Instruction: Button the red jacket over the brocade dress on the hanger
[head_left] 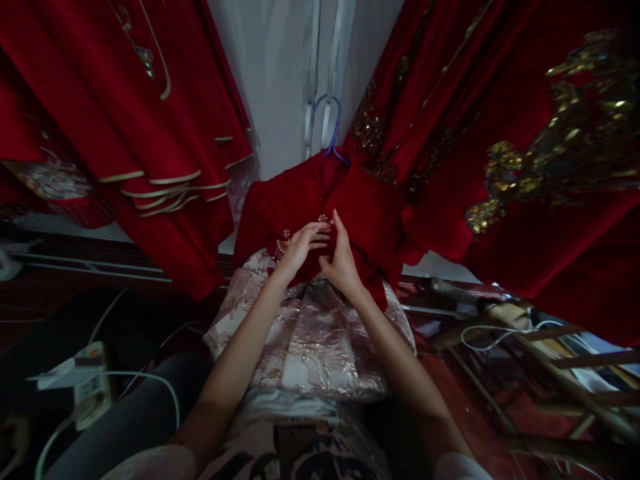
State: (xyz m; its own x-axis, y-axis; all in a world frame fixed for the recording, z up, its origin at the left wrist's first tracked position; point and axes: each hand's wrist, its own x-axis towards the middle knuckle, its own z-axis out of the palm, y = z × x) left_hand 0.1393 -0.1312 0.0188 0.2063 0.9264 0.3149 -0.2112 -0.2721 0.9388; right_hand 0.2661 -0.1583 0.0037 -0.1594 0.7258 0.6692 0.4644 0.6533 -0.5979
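Observation:
A short red jacket [370, 207] hangs in front of me on a purple hanger [334, 123]. Across its front lies my left hand [303, 247], fingers stretched out toward the right. My right hand [343, 263] is upright beside it, index finger extended and thumb apart. Just above the left fingers, near the right index fingertip, sits a small flower-shaped ornament [323, 218]. Whether a finger touches it I cannot tell. Another jewelled ornament [283, 245] with dangling beads is left of my left hand. Below the jacket spreads a pale pink, shiny brocade skirt [320, 340].
Red garments with pale edging [165, 133] hang at left; a red garment with gold sequins [565, 133] hangs at right. Lower left is a power strip [93, 393] with white cables. A wooden rack or stool [545, 373] stands lower right.

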